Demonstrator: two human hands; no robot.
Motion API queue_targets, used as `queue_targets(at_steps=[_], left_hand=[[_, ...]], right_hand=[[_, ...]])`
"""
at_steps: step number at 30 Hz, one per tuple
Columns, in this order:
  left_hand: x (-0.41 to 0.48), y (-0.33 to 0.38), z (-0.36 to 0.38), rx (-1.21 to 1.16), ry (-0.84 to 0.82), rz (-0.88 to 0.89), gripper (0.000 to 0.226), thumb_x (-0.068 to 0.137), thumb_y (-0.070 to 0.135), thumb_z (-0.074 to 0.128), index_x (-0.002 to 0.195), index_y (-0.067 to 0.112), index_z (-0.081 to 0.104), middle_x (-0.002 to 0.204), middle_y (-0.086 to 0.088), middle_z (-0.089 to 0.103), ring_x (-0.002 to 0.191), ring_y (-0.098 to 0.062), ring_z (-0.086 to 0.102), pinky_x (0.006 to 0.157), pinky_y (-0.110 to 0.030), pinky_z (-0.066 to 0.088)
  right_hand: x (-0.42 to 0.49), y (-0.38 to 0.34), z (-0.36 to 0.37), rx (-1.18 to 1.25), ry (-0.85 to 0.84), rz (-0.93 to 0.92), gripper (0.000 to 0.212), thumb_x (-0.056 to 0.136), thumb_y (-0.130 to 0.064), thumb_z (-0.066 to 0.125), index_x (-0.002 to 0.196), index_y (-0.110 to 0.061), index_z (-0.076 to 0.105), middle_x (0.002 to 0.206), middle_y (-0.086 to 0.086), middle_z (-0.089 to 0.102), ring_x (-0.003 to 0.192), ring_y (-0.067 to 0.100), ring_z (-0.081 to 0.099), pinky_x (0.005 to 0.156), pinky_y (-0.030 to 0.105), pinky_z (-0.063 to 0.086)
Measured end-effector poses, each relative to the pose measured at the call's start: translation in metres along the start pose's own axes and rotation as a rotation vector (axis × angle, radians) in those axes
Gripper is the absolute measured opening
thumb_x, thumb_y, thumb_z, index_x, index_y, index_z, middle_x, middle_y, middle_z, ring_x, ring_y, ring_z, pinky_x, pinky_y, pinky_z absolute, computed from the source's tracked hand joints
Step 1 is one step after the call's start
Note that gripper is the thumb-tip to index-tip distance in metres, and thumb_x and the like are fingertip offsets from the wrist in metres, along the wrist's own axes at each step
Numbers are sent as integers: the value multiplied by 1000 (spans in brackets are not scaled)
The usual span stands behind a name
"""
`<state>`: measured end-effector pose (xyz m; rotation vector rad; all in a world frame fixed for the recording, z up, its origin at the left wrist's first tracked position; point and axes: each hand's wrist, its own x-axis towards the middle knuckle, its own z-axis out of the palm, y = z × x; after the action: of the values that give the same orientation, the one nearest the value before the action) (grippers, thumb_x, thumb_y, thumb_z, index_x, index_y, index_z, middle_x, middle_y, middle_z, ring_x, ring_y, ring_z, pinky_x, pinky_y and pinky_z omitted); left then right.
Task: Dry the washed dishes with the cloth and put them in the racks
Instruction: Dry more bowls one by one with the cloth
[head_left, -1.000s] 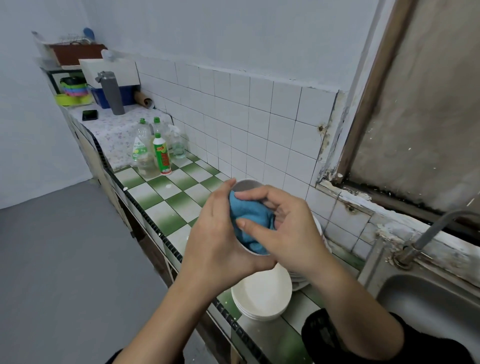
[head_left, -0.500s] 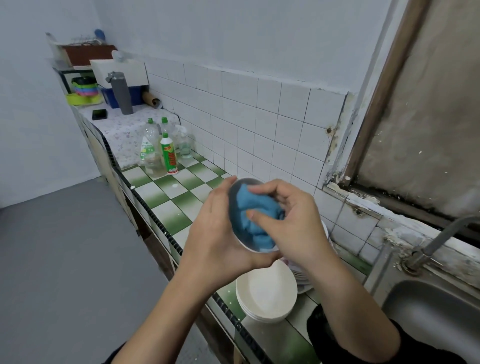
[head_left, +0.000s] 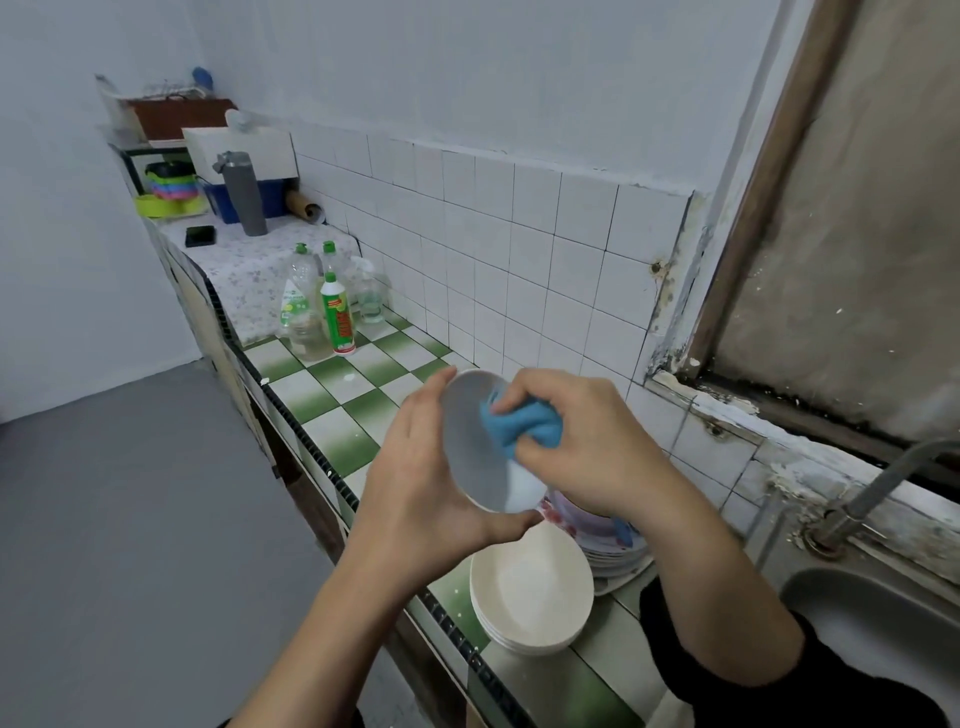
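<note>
The left hand holds the bowl above the front edge of the counter. Its fingers are curled behind the bowl and the thumb lies under the lower rim. The bowl stands on its side, with the opening turned to the right.

The right hand grips the cloth in a closed fist, knuckles up. The cloth touches the upper right part of the bowl, at the rim.

Half a second ago the cloth lay deep in the bowl and covered most of the inside, with the right fingers pressing it there. Now it has come up toward the rim, and much of the grey inside is bare. The left hand keeps nearly the same grip as before.

Below the hands a stack of white dishes stands on the counter. Just beside it, under the right wrist, lie patterned plates. The bottles stand further along the counter, well apart from the hands. The sink and the tap are at the right.
</note>
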<state>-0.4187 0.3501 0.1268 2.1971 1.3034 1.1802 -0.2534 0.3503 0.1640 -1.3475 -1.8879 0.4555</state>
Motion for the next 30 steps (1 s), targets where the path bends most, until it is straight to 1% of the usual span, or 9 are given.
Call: queue_targets(at_steps=[2, 6, 9, 12, 18, 21, 24, 28, 30], left_hand=[[1, 2, 1, -1, 12, 17, 122, 41, 56, 87, 143, 19, 32, 137, 16, 42, 121, 3, 39, 91, 5, 25], [1, 8, 7, 34, 20, 55, 116, 43, 44, 85, 142, 10, 35, 131, 11, 46, 118, 7, 39, 95, 3, 25], [-1, 4, 6, 31, -1, 2, 122, 39, 28, 91, 146, 15, 34, 121, 25, 40, 106, 15, 36, 84, 8, 23], [-6, 1, 5, 2, -27, -16, 125, 39, 40, 89, 147, 23, 29, 119, 31, 38, 104, 26, 34, 80, 7, 26], [-10, 7, 11, -9, -19, 5, 118, 42, 58, 78, 143, 18, 33, 136, 19, 44, 123, 8, 41, 92, 4, 26], [-7, 5, 5, -18, 8, 14, 118, 41, 49, 82, 145, 21, 33, 126, 31, 40, 114, 22, 37, 86, 6, 27], [-11, 5, -2, -16, -24, 29, 122, 39, 53, 83, 146, 27, 29, 126, 29, 42, 113, 18, 39, 85, 5, 29], [-18, 7, 3, -32, -16, 54, 117, 43, 60, 77, 143, 19, 33, 134, 26, 38, 122, 19, 35, 94, 3, 26], [-17, 6, 3, -39, -3, 50, 117, 42, 60, 75, 143, 19, 33, 132, 28, 39, 120, 21, 34, 93, 4, 26]], right_hand=[[1, 2, 10, -4, 189, -20, 33, 75, -2, 65, 97, -26, 70, 94, -14, 66, 85, 7, 59, 77, 27, 50], [-5, 0, 36, -178, 259, -149, 28, 74, -9, 64, 99, -19, 69, 97, -4, 69, 90, 18, 62, 79, 35, 52], [-6, -10, 27, -1, -51, -49, 26, 74, -4, 65, 88, -26, 68, 81, -7, 68, 75, 13, 59, 70, 31, 50], [-6, -9, 12, 194, -262, -15, 36, 68, -3, 66, 82, -36, 68, 84, -5, 72, 80, 15, 66, 76, 35, 54], [-9, -5, 24, 136, 186, 88, 39, 72, 1, 67, 90, -33, 72, 91, -15, 72, 87, 6, 65, 80, 22, 51], [-12, -12, 23, 225, -41, 30, 39, 74, 0, 67, 93, -34, 70, 92, -12, 72, 88, 7, 66, 84, 27, 53], [-10, -6, 11, 425, -259, 49, 38, 73, 3, 74, 92, -30, 72, 92, -7, 73, 90, 9, 68, 88, 33, 55], [-7, -2, 12, 477, 36, 144, 36, 70, 3, 78, 86, -29, 74, 95, -6, 75, 94, 11, 70, 95, 42, 54], [-9, -7, 18, 459, 26, 134, 41, 74, 8, 75, 89, -30, 72, 97, -5, 75, 96, 11, 70, 96, 41, 54]])
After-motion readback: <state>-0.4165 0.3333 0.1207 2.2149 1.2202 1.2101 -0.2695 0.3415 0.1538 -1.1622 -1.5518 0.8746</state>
